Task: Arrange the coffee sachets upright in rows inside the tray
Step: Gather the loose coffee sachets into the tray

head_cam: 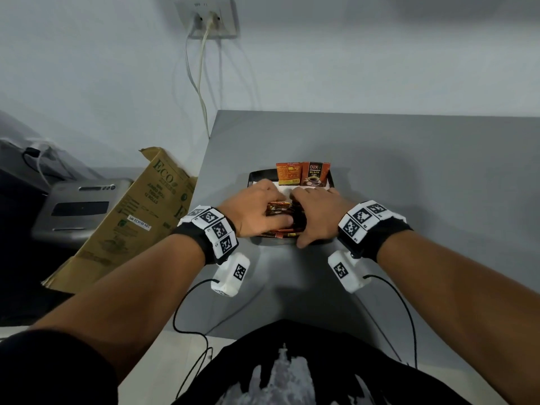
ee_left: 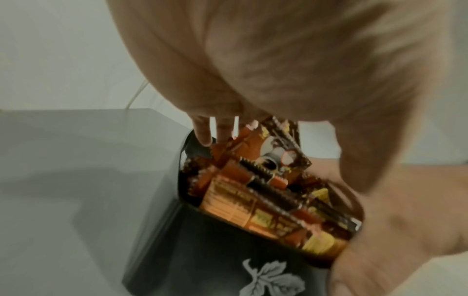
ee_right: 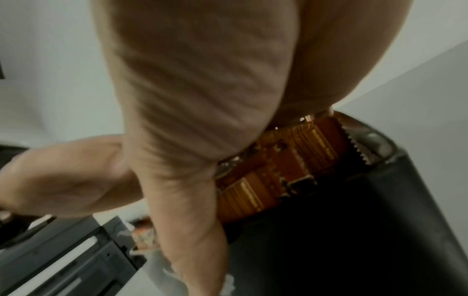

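Inside tray (head_cam: 254, 174) — both hands (head_cam: 257, 210) grip sachets (head_cam: 282, 213), flat.

The worktop (head_cam: 409, 171) is plain grey. The tray (ee_left: 202, 250) is black with a pale leaf motif. The coffee sachets (head_cam: 302, 173) are orange-red and dark brown with yellow panels; one shows a coffee cup. The wristbands (head_cam: 217, 229) carry black-and-white square codes.

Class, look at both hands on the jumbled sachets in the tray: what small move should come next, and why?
Probably lift one sachet from the pile and stand it beside the two upright sachets at the far end of the tray. Both the left hand and right hand grip the loose, flat-lying heap, and the far row has only two standing, with space to their left.
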`<state>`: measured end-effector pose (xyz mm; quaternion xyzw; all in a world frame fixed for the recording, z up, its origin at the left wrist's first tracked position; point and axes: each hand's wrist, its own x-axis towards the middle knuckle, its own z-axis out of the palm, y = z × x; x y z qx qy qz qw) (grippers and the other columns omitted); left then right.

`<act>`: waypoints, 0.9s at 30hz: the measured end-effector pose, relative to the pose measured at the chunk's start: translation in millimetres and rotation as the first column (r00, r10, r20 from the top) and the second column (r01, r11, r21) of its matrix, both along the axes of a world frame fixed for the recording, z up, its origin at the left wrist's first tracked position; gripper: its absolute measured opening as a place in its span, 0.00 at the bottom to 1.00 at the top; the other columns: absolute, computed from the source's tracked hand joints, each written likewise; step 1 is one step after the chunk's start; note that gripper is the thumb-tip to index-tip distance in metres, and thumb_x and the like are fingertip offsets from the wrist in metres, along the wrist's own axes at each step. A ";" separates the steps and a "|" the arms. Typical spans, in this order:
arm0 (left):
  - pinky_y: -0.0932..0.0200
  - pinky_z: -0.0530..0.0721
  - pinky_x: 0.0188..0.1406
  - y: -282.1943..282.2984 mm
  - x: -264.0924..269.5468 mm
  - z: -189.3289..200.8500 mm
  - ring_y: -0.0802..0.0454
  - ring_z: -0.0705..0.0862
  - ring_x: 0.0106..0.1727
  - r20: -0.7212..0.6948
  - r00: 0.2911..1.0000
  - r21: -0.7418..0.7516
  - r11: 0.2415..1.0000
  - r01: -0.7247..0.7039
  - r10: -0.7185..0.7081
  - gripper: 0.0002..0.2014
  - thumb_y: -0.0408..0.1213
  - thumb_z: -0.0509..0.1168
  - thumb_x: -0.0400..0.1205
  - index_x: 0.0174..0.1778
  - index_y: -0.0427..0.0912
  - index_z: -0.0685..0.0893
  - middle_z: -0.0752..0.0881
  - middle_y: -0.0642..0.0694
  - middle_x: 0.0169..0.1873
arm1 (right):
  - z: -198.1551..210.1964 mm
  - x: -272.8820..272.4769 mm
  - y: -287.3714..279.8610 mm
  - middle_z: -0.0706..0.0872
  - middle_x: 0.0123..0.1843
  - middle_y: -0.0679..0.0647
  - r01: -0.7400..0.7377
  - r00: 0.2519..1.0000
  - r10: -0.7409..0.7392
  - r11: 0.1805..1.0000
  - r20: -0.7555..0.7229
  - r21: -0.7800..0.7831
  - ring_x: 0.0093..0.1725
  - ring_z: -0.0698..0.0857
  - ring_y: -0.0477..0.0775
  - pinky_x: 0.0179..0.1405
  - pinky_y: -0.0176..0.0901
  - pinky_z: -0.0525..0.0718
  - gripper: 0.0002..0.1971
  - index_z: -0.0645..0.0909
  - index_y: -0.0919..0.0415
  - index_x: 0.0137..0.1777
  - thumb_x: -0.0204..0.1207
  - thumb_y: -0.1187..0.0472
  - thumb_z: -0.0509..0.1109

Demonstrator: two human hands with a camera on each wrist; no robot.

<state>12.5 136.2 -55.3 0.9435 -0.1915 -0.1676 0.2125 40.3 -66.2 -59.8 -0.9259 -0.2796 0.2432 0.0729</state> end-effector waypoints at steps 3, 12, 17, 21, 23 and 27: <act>0.54 0.82 0.58 1.4 2.3 -1.0 0.46 0.86 0.56 0.036 0.999 -0.039 0.999 -0.024 0.026 0.20 0.49 0.55 0.86 0.69 0.49 0.84 0.89 0.45 0.58 | -2.5 2.1 -4.3 0.78 0.68 0.49 0.026 0.999 -0.025 0.999 -0.046 0.035 0.66 0.78 0.55 0.69 0.54 0.73 0.50 0.67 0.50 0.74 0.54 0.28 0.77; 0.49 0.79 0.54 -14.1 -2.2 -15.0 0.44 0.83 0.51 0.079 0.996 0.061 0.998 -0.035 0.030 0.19 0.55 0.49 0.87 0.57 0.46 0.79 0.86 0.46 0.47 | -7.7 -7.4 -0.6 0.75 0.65 0.53 0.047 0.994 -0.047 0.999 0.100 0.009 0.66 0.73 0.58 0.68 0.55 0.73 0.50 0.71 0.52 0.67 0.51 0.19 0.68; 0.46 0.67 0.75 -11.5 3.4 -16.3 0.46 0.76 0.67 0.201 0.979 0.238 0.971 -0.006 -0.043 0.40 0.73 0.50 0.73 0.71 0.49 0.79 0.80 0.48 0.64 | -4.6 -6.6 6.5 0.72 0.73 0.53 0.077 0.989 -0.076 0.997 0.126 0.001 0.73 0.70 0.60 0.74 0.59 0.69 0.62 0.63 0.51 0.79 0.46 0.19 0.72; 0.50 0.80 0.66 -5.4 3.9 -4.6 0.49 0.80 0.64 -0.002 1.000 0.036 0.999 0.018 -0.018 0.45 0.68 0.71 0.66 0.77 0.51 0.70 0.81 0.51 0.66 | -0.4 -3.0 -1.2 0.73 0.76 0.52 0.087 0.993 -0.089 0.996 0.072 0.027 0.75 0.72 0.58 0.77 0.58 0.67 0.66 0.57 0.53 0.82 0.45 0.25 0.80; 0.51 0.82 0.62 -3.9 -1.2 -5.6 0.51 0.80 0.60 -0.021 0.999 0.088 0.996 0.029 -0.027 0.49 0.69 0.75 0.61 0.75 0.51 0.68 0.80 0.52 0.64 | -2.8 -4.6 -5.2 0.77 0.73 0.51 0.102 0.993 -0.105 0.993 0.054 0.066 0.72 0.76 0.57 0.76 0.56 0.68 0.63 0.58 0.53 0.80 0.46 0.27 0.82; 0.46 0.80 0.66 -5.7 -8.0 -22.4 0.48 0.78 0.64 0.109 0.988 0.262 0.962 0.078 -0.110 0.57 0.76 0.70 0.58 0.79 0.48 0.63 0.78 0.49 0.67 | -13.6 -16.2 -3.0 0.75 0.71 0.52 0.027 0.996 -0.029 0.999 0.082 0.028 0.70 0.73 0.57 0.75 0.55 0.68 0.56 0.63 0.54 0.78 0.52 0.28 0.79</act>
